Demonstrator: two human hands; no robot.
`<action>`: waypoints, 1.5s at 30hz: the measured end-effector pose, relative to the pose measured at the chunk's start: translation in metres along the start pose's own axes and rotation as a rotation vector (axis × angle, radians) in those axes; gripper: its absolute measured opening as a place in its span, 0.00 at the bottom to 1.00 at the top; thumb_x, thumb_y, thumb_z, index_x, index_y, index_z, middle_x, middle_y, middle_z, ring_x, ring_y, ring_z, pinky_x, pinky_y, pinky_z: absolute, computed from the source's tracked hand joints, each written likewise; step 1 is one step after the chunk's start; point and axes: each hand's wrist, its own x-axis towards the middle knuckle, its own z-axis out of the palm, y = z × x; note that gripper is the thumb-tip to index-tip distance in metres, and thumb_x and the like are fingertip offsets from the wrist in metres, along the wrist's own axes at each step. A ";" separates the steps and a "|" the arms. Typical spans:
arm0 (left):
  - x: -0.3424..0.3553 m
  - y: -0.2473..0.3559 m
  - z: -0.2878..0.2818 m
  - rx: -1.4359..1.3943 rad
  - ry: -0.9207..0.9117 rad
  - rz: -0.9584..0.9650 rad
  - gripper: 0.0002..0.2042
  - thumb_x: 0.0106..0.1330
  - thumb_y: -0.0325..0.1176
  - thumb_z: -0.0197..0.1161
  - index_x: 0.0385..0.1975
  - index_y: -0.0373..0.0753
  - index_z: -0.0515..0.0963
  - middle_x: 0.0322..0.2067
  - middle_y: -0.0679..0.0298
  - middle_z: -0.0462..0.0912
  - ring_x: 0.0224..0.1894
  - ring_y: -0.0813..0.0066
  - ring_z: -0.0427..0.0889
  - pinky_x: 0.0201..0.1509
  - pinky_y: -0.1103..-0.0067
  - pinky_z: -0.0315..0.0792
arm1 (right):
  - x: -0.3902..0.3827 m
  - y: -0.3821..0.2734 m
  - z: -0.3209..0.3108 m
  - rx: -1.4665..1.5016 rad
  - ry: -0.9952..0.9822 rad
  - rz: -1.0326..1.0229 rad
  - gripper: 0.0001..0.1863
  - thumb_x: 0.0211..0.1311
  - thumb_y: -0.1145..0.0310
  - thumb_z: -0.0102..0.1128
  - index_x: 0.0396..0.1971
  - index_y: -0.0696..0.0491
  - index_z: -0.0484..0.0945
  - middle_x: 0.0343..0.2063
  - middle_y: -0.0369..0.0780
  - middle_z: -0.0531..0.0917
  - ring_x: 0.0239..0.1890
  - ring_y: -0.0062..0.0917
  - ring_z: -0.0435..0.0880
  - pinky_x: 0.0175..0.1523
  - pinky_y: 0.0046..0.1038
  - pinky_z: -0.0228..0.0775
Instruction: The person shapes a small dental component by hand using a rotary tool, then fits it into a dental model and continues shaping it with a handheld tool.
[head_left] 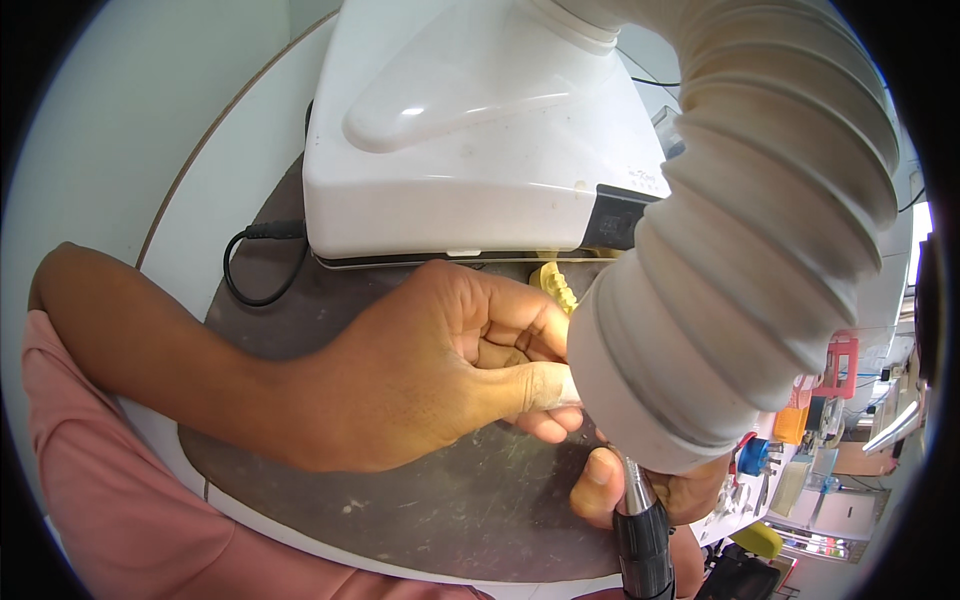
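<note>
My left hand (430, 370) reaches in from the left with its fingers closed in a pinch. Whatever sits at its fingertips is hidden behind a wide ribbed hose (740, 290). Below the hose mouth, my right hand (690, 495) grips a rotary handpiece (643, 545) with a black body and a silver collar. Its working tip is out of sight behind the hose. Past my left fingers lies a yellow dental cast (553, 284) with teeth, close to the front of a white machine (450, 200).
The machine fills the far side of the dark grey mat (440, 510), and its black cable (240, 280) loops at the left. The hose arches over the right half. At the far right are an orange container (790, 424), a blue round item (753, 456) and a pink stool-like frame (840, 365).
</note>
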 end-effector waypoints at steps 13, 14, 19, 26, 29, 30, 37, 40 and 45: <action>0.005 -0.003 -0.007 -0.170 -0.155 0.005 0.06 0.65 0.25 0.58 0.36 0.28 0.76 0.34 0.60 0.80 0.37 0.79 0.81 0.45 0.84 0.79 | -0.002 0.017 0.004 0.041 -0.125 -0.004 0.17 0.46 0.67 0.73 0.32 0.58 0.75 0.24 0.44 0.83 0.27 0.30 0.84 0.33 0.27 0.77; 0.005 -0.004 -0.008 -0.197 -0.167 0.012 0.06 0.65 0.25 0.58 0.36 0.28 0.76 0.34 0.60 0.80 0.37 0.79 0.81 0.45 0.84 0.79 | -0.002 0.018 0.005 0.043 -0.123 -0.006 0.17 0.46 0.67 0.72 0.32 0.58 0.75 0.24 0.44 0.83 0.27 0.30 0.84 0.33 0.27 0.77; 0.004 -0.006 -0.013 -0.251 -0.195 0.020 0.06 0.65 0.25 0.59 0.35 0.28 0.75 0.34 0.60 0.80 0.37 0.79 0.82 0.45 0.84 0.79 | -0.003 0.022 0.008 0.050 -0.110 -0.010 0.17 0.46 0.68 0.72 0.32 0.58 0.75 0.24 0.44 0.83 0.27 0.29 0.84 0.32 0.27 0.76; 0.006 -0.005 -0.016 -0.315 -0.238 0.020 0.05 0.65 0.25 0.59 0.34 0.29 0.74 0.33 0.60 0.80 0.36 0.80 0.82 0.45 0.85 0.79 | -0.004 0.028 0.010 0.052 -0.089 -0.009 0.16 0.46 0.69 0.72 0.31 0.58 0.75 0.23 0.43 0.83 0.26 0.29 0.84 0.32 0.27 0.76; 0.006 -0.005 -0.018 -0.342 -0.252 0.019 0.05 0.65 0.26 0.59 0.34 0.29 0.73 0.32 0.60 0.80 0.36 0.81 0.82 0.44 0.86 0.79 | -0.004 0.029 0.011 0.057 -0.082 -0.009 0.16 0.46 0.69 0.72 0.31 0.58 0.75 0.23 0.43 0.82 0.26 0.28 0.83 0.32 0.26 0.75; 0.006 -0.005 -0.018 -0.352 -0.258 0.019 0.06 0.65 0.26 0.59 0.34 0.29 0.73 0.32 0.60 0.79 0.36 0.81 0.82 0.44 0.86 0.78 | -0.005 0.029 0.011 0.058 -0.079 -0.009 0.16 0.46 0.69 0.72 0.31 0.58 0.75 0.23 0.43 0.82 0.26 0.28 0.83 0.31 0.26 0.75; 0.008 -0.003 -0.016 -0.292 -0.246 -0.014 0.05 0.65 0.25 0.59 0.34 0.29 0.73 0.33 0.61 0.79 0.37 0.81 0.81 0.45 0.86 0.78 | -0.006 0.031 0.013 0.067 -0.063 -0.008 0.15 0.45 0.70 0.72 0.31 0.58 0.76 0.22 0.42 0.82 0.25 0.27 0.83 0.31 0.26 0.74; 0.009 -0.002 -0.015 -0.261 -0.242 -0.029 0.05 0.65 0.25 0.59 0.34 0.29 0.73 0.33 0.61 0.79 0.37 0.81 0.81 0.45 0.85 0.78 | -0.006 0.032 0.013 0.068 -0.055 -0.008 0.15 0.45 0.70 0.71 0.31 0.58 0.76 0.22 0.42 0.82 0.25 0.27 0.82 0.31 0.26 0.74; 0.010 -0.002 -0.015 -0.242 -0.238 -0.041 0.05 0.65 0.25 0.59 0.34 0.29 0.74 0.34 0.62 0.79 0.37 0.81 0.81 0.45 0.85 0.78 | -0.007 0.032 0.014 0.071 -0.043 -0.009 0.14 0.45 0.70 0.71 0.30 0.58 0.76 0.22 0.42 0.82 0.25 0.26 0.82 0.30 0.25 0.73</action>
